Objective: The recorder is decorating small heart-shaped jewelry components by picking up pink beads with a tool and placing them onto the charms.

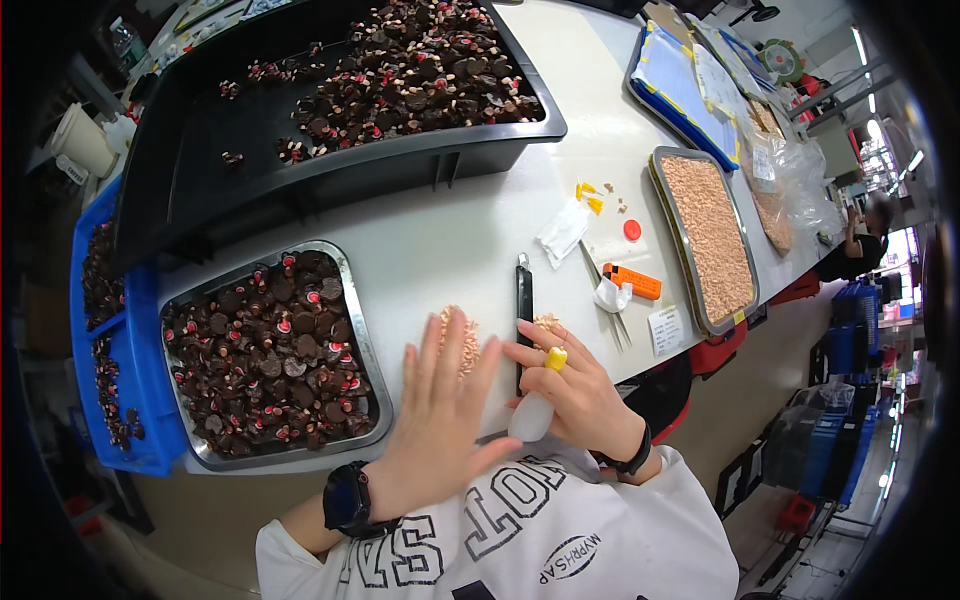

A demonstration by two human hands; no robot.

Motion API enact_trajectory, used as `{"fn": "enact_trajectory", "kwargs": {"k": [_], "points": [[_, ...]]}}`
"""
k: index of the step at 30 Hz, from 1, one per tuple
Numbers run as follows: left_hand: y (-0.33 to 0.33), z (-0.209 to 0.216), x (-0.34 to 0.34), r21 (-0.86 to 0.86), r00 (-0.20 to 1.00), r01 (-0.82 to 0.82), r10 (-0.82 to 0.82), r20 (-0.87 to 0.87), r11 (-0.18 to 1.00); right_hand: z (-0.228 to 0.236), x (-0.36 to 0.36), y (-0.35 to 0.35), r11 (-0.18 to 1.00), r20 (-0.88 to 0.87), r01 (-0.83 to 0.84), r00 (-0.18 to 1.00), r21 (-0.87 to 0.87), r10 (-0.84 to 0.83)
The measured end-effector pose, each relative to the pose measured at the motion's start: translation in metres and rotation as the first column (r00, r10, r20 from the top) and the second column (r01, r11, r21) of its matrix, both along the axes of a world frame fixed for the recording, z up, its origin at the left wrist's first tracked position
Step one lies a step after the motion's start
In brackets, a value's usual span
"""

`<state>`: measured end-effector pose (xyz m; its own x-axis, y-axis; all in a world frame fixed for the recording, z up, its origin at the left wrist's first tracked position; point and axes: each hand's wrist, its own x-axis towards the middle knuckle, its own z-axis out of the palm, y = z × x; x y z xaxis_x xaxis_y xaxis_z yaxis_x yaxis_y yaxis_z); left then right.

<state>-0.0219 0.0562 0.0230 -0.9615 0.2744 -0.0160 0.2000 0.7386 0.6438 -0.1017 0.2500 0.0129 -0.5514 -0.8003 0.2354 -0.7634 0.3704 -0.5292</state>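
My left hand (pixel 437 400) lies flat with fingers stretched out over a small heap of beige pieces (pixel 462 345), partly hiding it. Beside it, my right hand (pixel 577 395) curls around a small translucent whitish bottle (pixel 531 416). A yellow piece (pixel 556 358) shows between the right fingers; I cannot tell whether it belongs to the bottle. The right fingertips reach across a black box cutter (pixel 524 292) lying on the table, close to a few more beige pieces (pixel 546 320).
A metal tray (pixel 376 370) of dark brown parts stands left, with a large black bin (pixel 340 165) behind and a blue crate (pixel 150 400) beside it. To the right lie tweezers (pixel 622 330), an orange-handled tool (pixel 635 281), a red cap (pixel 632 230) and a tray of beige pieces (pixel 708 240).
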Motion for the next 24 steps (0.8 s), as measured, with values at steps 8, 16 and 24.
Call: {"fn": "enact_trajectory", "kwargs": {"k": [8, 16, 24], "points": [[0.011, -0.009, -0.008, -0.201, 0.996, -0.086, 0.087, -0.007, 0.976, -0.003, -0.004, 0.01, 0.999, 0.043, -0.033, 0.998, -0.026, 0.034], [0.014, -0.023, -0.023, -0.133, 0.973, -0.224, 0.215, -0.08, 0.965, -0.008, -0.006, 0.036, 0.942, 0.117, 0.209, 0.976, -0.263, -0.184], [0.026, -0.024, -0.031, -0.155, 0.989, -0.13, 0.116, -0.096, 0.979, -0.028, -0.008, 0.038, 0.882, 0.127, 0.281, 0.96, -0.378, -0.251]]}}
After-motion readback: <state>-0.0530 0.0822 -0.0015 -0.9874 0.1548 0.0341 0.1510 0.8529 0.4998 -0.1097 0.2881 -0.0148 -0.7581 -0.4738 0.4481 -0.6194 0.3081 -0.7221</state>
